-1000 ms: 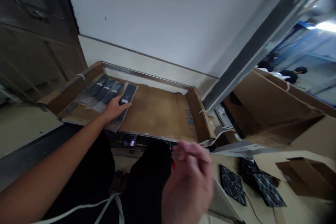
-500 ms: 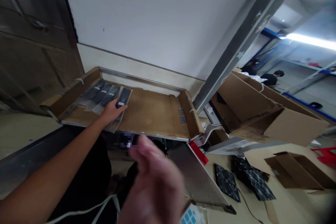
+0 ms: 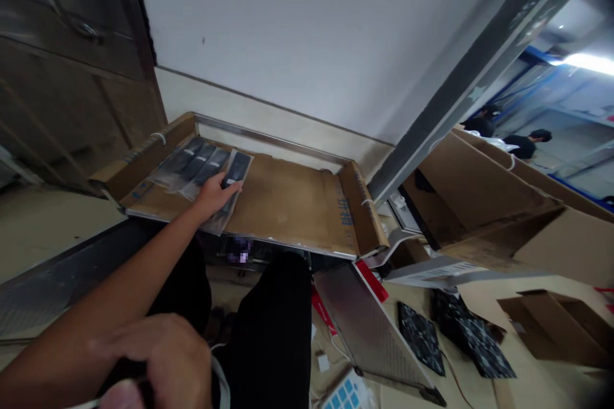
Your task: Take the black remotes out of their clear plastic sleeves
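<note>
My left hand (image 3: 214, 195) reaches forward and lies flat, fingers stretched out, on the rightmost of several black strips in clear bags (image 3: 201, 165). The strips lie side by side at the left end of a shallow cardboard-lined tray (image 3: 292, 204). My right hand (image 3: 158, 358) is low at the bottom left, over my lap. Its fingers are curled closed near a white strap (image 3: 219, 376). What they hold is hidden.
A perforated metal panel (image 3: 371, 326) leans by my knee, with black patterned boards (image 3: 422, 335) on the floor beside it. Open cardboard boxes (image 3: 522, 223) stand to the right. A dark cabinet (image 3: 71, 77) is at the left. People (image 3: 527, 140) sit far back right.
My right hand has swept from the lower middle down and left to my lap and has curled closed. My left hand has stayed on the bagged strip. The view shifted slightly.
</note>
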A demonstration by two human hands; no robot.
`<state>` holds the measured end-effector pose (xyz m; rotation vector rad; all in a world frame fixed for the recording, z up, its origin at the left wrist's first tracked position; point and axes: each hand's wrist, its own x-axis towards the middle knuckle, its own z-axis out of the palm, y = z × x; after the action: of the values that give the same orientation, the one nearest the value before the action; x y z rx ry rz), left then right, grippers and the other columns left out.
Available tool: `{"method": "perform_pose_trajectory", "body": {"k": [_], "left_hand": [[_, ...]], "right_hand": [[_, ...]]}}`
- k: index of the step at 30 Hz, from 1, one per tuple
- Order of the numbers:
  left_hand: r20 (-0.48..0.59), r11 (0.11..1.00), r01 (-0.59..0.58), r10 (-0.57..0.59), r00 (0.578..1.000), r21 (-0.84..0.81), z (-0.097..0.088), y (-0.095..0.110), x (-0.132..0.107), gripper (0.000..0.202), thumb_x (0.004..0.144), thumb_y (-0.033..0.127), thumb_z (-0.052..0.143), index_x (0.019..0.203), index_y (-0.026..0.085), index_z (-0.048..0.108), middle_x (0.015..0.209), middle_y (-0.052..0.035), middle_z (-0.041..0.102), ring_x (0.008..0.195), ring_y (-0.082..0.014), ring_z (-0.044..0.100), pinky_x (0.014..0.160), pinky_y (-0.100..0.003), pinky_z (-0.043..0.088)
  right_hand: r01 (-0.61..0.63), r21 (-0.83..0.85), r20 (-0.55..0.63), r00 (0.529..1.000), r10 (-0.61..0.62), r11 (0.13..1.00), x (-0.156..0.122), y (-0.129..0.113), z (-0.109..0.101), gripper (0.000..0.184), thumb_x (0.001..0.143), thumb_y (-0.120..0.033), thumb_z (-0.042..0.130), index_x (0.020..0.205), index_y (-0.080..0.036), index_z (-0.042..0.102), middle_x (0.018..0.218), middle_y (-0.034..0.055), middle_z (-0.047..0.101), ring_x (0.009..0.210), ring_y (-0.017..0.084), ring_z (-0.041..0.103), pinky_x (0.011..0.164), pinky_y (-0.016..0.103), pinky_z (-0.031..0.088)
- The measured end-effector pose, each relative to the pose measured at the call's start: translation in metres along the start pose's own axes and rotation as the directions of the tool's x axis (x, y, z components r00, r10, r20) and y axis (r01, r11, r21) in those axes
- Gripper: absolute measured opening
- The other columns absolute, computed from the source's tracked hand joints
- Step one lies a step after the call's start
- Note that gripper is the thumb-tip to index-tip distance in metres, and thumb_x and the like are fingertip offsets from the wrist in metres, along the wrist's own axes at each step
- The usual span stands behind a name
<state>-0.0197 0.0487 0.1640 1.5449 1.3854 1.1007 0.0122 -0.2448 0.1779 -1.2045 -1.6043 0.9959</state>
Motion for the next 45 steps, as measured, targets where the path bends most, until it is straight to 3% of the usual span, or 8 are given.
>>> {"method": "perform_pose_trajectory", "body": {"k": [3, 8, 11, 16, 24, 30, 37, 45], "left_hand": [[0.063, 0.956, 0.086, -0.071, 0.995, -0.282, 0.001, 0.008, -0.006, 0.052, 0.074, 0.059, 0.071, 0.102, 0.016, 0.062, 0.089, -0.008, 0.075, 0.058, -0.0164, 0.065, 0.05, -0.024, 0.049], [0.065, 0.82, 0.142, -0.127, 0.99, -0.555, 0.006, 0.049, -0.042, 0.056, 0.072, 0.057, 0.078, 0.108, 0.018, 0.059, 0.097, -0.0087, 0.077, 0.06, -0.0171, 0.069, 0.049, -0.024, 0.052], [0.171, 0.78, 0.165, -0.075, 0.982, -0.603, 0.014, 0.088, -0.066, 0.054, 0.074, 0.053, 0.08, 0.109, 0.018, 0.059, 0.104, -0.01, 0.077, 0.068, -0.0208, 0.073, 0.053, -0.027, 0.057], [0.283, 0.696, 0.176, 0.04, 0.958, -0.696, 0.038, 0.139, -0.081, 0.051, 0.073, 0.042, 0.084, 0.11, 0.017, 0.059, 0.112, -0.0121, 0.075, 0.081, -0.0229, 0.075, 0.065, -0.03, 0.062], [0.36, 0.716, 0.108, 0.209, 0.909, -0.689, 0.045, 0.157, -0.07, 0.046, 0.083, 0.05, 0.074, 0.113, 0.017, 0.062, 0.11, -0.0122, 0.074, 0.085, -0.0221, 0.074, 0.067, -0.03, 0.061], [0.197, 0.817, -0.071, 0.221, 0.955, -0.572, 0.023, 0.153, -0.047, 0.04, 0.089, 0.057, 0.063, 0.084, 0.017, 0.067, 0.079, -0.0044, 0.07, 0.07, -0.0156, 0.068, 0.064, -0.026, 0.058], [0.137, 0.847, -0.179, 0.281, 0.95, -0.501, 0.018, 0.149, -0.046, 0.039, 0.094, 0.054, 0.056, 0.086, 0.018, 0.068, 0.074, -0.0021, 0.067, 0.065, -0.0158, 0.066, 0.058, -0.026, 0.057], [0.034, 0.874, -0.447, 0.461, 0.887, -0.19, 0.015, 0.154, -0.054, 0.041, 0.1, 0.048, 0.048, 0.077, 0.017, 0.064, 0.07, -0.0016, 0.064, 0.057, -0.0121, 0.059, 0.052, -0.022, 0.048]], "right_hand": [[-0.018, 0.142, -0.263, 0.963, 0.056, 0.99, 0.006, -0.001, -0.016, 0.029, 0.095, -0.035, 0.046, 0.104, -0.037, 0.073, 0.093, 0.0005, 0.075, 0.086, 0.022, 0.071, 0.08, 0.04, 0.058], [-0.085, 0.375, -0.461, 0.846, 0.266, 0.923, 0.041, 0.04, -0.075, 0.03, 0.096, -0.044, 0.054, 0.118, -0.024, 0.062, 0.113, 0.0083, 0.068, 0.103, 0.021, 0.065, 0.091, 0.037, 0.052], [-0.091, 0.549, -0.291, 0.911, 0.292, 0.831, 0.068, 0.057, -0.121, 0.054, 0.085, -0.05, 0.07, 0.129, -0.024, 0.056, 0.127, 0.01, 0.065, 0.115, 0.023, 0.062, 0.097, 0.038, 0.05], [-0.042, 0.562, -0.158, 0.975, 0.158, 0.826, 0.1, 0.034, -0.168, 0.044, 0.081, -0.049, 0.076, 0.115, -0.023, 0.067, 0.109, 0.0045, 0.071, 0.101, 0.021, 0.066, 0.091, 0.033, 0.052], [-0.128, 0.471, -0.17, 0.958, 0.232, 0.873, 0.103, 0.03, -0.182, 0.035, 0.085, -0.051, 0.071, 0.1, -0.02, 0.068, 0.081, 0.0009, 0.069, 0.068, 0.015, 0.062, 0.066, 0.027, 0.052], [-0.174, 0.449, -0.119, 0.96, 0.252, 0.876, 0.087, 0.034, -0.192, 0.035, 0.087, -0.049, 0.07, 0.109, -0.022, 0.067, 0.1, 0.0049, 0.074, 0.087, 0.02, 0.07, 0.077, 0.031, 0.055], [-0.213, 0.509, -0.075, 0.954, 0.289, 0.834, 0.081, 0.029, -0.196, 0.035, 0.084, -0.048, 0.073, 0.108, -0.023, 0.066, 0.094, 0.0051, 0.076, 0.082, 0.02, 0.072, 0.078, 0.033, 0.058], [-0.241, 0.475, -0.099, 0.941, 0.324, 0.846, 0.08, 0.027, -0.195, 0.041, 0.074, -0.046, 0.082, 0.101, -0.021, 0.063, 0.084, 0.0023, 0.072, 0.072, 0.016, 0.069, 0.071, 0.029, 0.057]]}}
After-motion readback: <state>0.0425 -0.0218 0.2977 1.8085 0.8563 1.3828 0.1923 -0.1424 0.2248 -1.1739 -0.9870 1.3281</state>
